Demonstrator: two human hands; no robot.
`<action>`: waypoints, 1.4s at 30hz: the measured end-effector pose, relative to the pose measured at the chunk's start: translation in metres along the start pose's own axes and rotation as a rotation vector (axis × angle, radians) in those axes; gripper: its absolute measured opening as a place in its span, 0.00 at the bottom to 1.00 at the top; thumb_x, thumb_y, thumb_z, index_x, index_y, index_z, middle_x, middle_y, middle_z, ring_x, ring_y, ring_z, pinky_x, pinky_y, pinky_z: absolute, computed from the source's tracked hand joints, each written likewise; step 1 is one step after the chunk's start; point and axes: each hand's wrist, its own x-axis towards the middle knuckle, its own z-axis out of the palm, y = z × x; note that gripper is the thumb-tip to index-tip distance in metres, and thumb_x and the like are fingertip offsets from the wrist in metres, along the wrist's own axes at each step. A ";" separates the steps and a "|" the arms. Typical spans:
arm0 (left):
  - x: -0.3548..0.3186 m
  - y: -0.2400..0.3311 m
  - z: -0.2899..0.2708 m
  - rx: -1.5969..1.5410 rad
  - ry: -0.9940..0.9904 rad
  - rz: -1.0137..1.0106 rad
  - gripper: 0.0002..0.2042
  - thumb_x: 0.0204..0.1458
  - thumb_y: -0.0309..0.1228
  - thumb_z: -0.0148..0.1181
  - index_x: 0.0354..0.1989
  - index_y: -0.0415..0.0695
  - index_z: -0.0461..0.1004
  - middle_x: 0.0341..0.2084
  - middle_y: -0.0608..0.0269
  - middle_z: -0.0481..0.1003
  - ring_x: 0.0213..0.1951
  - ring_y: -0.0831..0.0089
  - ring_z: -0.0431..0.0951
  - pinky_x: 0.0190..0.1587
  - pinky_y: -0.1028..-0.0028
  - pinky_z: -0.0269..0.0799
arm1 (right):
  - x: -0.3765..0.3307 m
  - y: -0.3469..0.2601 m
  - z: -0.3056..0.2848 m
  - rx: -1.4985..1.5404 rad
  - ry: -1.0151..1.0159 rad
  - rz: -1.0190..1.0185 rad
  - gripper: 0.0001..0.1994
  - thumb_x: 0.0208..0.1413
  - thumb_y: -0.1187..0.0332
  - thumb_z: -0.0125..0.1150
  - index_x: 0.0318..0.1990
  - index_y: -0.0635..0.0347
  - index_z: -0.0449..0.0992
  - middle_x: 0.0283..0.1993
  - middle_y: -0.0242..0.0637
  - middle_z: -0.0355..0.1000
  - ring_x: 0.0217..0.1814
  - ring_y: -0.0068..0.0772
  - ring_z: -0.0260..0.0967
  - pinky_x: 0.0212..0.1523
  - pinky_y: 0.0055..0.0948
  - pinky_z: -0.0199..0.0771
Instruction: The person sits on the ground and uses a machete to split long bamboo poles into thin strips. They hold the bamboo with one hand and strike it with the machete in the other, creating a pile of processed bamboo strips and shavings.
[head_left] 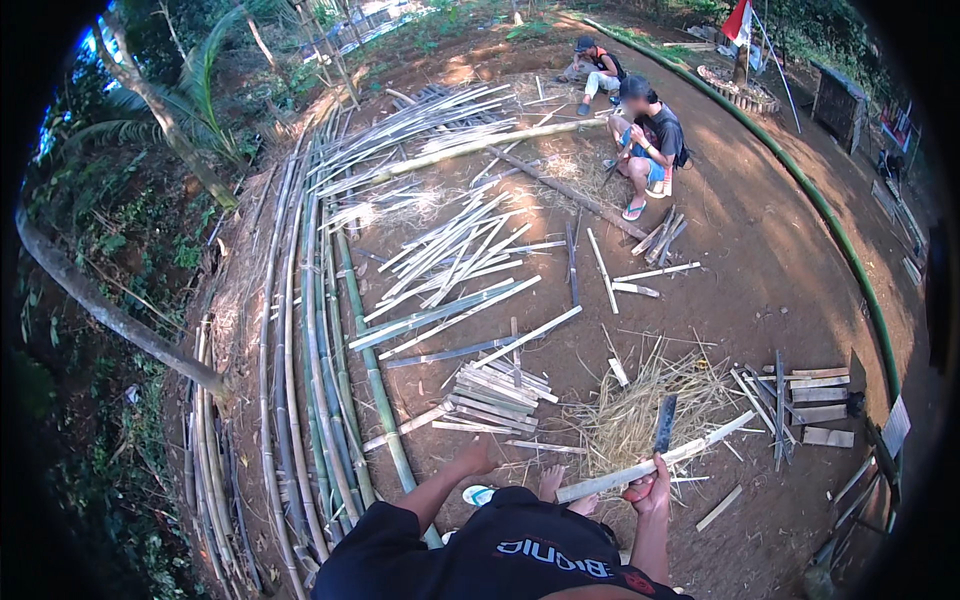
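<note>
My right hand (pixel 652 488) is closed around a machete, whose dark blade (pixel 665 424) points up and away from me. A pale split bamboo slat (pixel 715 434) slants across at the same hand, from my bare feet up to the right. Whether my fingers also grip this slat is hard to see. My left hand (pixel 474 457) reaches out to the left with nothing visible in it, its fingers partly apart. Just beyond it lies a stack of short split bamboo slats (pixel 492 398). Past the slat, a heap of bamboo shavings (pixel 650 405) covers the ground.
Long bamboo poles (pixel 318 380) run along the left side. More split strips (pixel 450 250) lie scattered ahead. Two people sit farther off, the nearer one (pixel 655 140) beside a dark pole (pixel 570 190). At right are short bamboo pieces (pixel 818 395) and a long green pole (pixel 830 215).
</note>
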 end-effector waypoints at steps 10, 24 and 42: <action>-0.080 0.130 -0.025 -0.884 -0.508 0.575 0.34 0.57 0.52 0.57 0.65 0.40 0.61 0.57 0.52 0.70 0.58 0.64 0.69 0.62 0.67 0.60 | 0.007 0.013 -0.002 0.072 0.022 0.048 0.19 0.60 0.48 0.55 0.23 0.48 0.69 0.13 0.18 0.61 0.15 0.20 0.64 0.08 0.21 0.59; -0.074 0.185 -0.027 -1.191 0.257 0.392 0.21 0.60 0.44 0.54 0.35 0.34 0.80 0.17 0.52 0.77 0.23 0.73 0.80 0.26 0.70 0.74 | 0.035 0.059 0.006 -0.098 0.144 0.090 0.26 0.54 0.38 0.58 0.34 0.53 0.66 0.22 0.25 0.64 0.15 0.18 0.57 0.18 0.21 0.63; 0.049 0.170 -0.050 -0.480 0.126 0.734 0.15 0.64 0.31 0.48 0.54 0.38 0.71 0.37 0.50 0.75 0.36 0.67 0.77 0.40 0.72 0.75 | -0.167 0.184 -0.342 -1.294 1.186 0.039 0.13 0.49 0.68 0.56 0.41 0.59 0.79 0.37 0.46 0.77 0.40 0.46 0.78 0.35 0.43 0.78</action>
